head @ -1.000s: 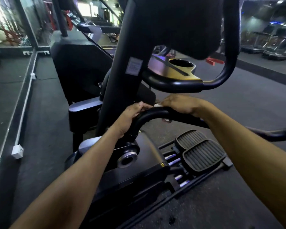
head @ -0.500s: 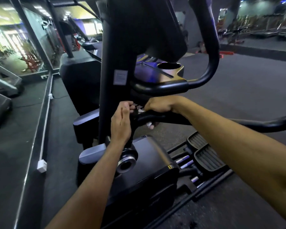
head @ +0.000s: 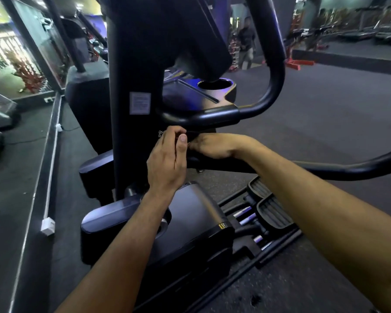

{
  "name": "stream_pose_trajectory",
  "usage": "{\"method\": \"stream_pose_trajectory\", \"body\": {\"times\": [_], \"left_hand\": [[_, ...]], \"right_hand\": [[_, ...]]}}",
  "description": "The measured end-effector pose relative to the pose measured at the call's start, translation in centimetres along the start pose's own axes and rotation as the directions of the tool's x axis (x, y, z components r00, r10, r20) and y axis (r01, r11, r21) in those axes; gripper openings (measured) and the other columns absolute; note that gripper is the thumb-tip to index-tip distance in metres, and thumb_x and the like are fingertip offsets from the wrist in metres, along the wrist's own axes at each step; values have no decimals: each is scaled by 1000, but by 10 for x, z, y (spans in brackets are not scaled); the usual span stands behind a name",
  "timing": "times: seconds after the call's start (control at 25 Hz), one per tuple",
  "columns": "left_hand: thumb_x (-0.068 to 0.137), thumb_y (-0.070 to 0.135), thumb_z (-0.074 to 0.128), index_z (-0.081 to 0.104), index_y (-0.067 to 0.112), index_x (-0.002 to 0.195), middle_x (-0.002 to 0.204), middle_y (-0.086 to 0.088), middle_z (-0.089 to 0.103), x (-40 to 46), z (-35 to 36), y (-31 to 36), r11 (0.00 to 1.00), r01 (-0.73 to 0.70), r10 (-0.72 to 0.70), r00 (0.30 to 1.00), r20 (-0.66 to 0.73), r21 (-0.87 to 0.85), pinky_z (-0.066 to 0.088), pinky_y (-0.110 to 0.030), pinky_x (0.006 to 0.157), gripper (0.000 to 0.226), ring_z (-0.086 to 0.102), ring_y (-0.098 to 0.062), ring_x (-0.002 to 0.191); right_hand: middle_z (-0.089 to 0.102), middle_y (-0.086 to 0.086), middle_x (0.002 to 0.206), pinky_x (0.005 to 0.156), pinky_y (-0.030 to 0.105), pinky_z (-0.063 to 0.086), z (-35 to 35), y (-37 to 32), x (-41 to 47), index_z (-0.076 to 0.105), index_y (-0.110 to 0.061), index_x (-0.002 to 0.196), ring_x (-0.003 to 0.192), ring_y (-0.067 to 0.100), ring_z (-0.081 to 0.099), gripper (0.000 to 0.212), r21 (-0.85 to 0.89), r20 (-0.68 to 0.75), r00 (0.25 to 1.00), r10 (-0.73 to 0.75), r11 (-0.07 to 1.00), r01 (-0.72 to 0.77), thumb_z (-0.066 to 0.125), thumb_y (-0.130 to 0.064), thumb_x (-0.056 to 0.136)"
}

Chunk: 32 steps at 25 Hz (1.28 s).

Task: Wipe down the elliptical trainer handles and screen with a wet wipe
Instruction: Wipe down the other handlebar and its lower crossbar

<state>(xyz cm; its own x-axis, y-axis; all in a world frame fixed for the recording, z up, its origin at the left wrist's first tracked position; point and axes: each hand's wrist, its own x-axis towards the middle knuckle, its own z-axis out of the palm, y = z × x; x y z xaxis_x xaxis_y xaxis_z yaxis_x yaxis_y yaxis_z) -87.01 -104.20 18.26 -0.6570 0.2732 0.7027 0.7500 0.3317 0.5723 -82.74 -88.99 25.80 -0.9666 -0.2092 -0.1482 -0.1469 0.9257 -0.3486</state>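
Wiping the lower handle bar [head: 224,166] of the elliptical, close to the upright post [head: 133,64].

Left hand [head: 167,163] curled at the inner end of the bar, thumb up, fingers bent round something dark there (the bar itself, most likely). Right hand [head: 215,146] wrapped over the bar just beside it; wet wipe not visible, presumably bunched under the right palm, but cannot tell. Best done by steadying with the left, keeping the wipe wrapped fully round the tube, twisting while sliding outward along the curve. Upper loop handle [head: 212,116] just above, console overhead. White sticker [head: 140,103] on the post, print too blurred to read; no brand legible.
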Motion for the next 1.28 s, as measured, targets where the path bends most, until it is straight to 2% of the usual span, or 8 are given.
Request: {"method": "stream_pose_trajectory", "body": {"times": [0.16,0.36,0.64,0.76,0.88,1.08,1.16,1.28], "left_hand": [[110,44,29,65,19,111,102,6,69,-3,1,2,993,-31,24,998,65,113,49,-35,79,44,64,-14,94],[108,49,26,63,17,104,94,8,63,7,7,25,990,-68,49,987,152,122,35,-26,69,49,59,-12,88],[103,65,12,72,33,112,106,6,76,6,5,35,953,-44,-43,961,274,301,33,-32,75,69,68,-27,104],[105,61,17,72,31,119,98,-2,75,14,5,45,957,53,-138,948,285,286,33,-36,79,65,64,-39,112],[111,56,20,71,21,116,114,-15,73,16,5,50,944,31,-145,933,329,330,32,-39,80,62,62,-44,111],[99,73,5,72,34,114,118,-1,75,20,10,48,885,-120,-134,860,493,449,44,-43,87,78,64,-39,115],[107,62,16,73,30,111,120,-9,72,23,16,50,834,-152,-183,830,527,531,42,-43,85,65,63,-42,114],[109,45,28,70,16,106,121,-21,69,31,23,52,811,-105,-253,825,506,576,45,-45,87,51,62,-47,112]], "right_hand": [[66,17,106,72,26,39,-1,25,-17,62,0,96,91,23,56,39,26,-18,992,125,992,-124,34,-23,110],[65,15,131,90,23,38,4,9,-6,64,-3,122,120,26,58,32,84,-152,985,82,994,-70,41,-19,106],[62,4,81,76,35,44,-1,37,-40,61,-14,79,74,15,55,34,115,-106,979,172,980,-159,46,-29,107],[64,10,102,78,23,39,-3,16,-29,65,-7,103,95,23,60,25,95,-117,982,151,985,-141,42,-17,106],[64,16,124,81,14,34,1,6,-26,62,-5,125,113,26,59,31,147,-133,986,102,986,-82,38,-13,107],[68,26,91,87,39,49,-3,44,-66,64,10,92,72,16,54,44,131,-54,978,200,973,-192,40,-23,109],[66,30,92,74,26,49,-5,43,-66,62,14,90,67,15,50,42,131,-69,977,199,973,-189,39,-17,108],[56,17,86,56,10,38,0,29,-46,60,5,85,79,19,50,33,112,-140,977,159,983,-144,39,-10,106]]}}
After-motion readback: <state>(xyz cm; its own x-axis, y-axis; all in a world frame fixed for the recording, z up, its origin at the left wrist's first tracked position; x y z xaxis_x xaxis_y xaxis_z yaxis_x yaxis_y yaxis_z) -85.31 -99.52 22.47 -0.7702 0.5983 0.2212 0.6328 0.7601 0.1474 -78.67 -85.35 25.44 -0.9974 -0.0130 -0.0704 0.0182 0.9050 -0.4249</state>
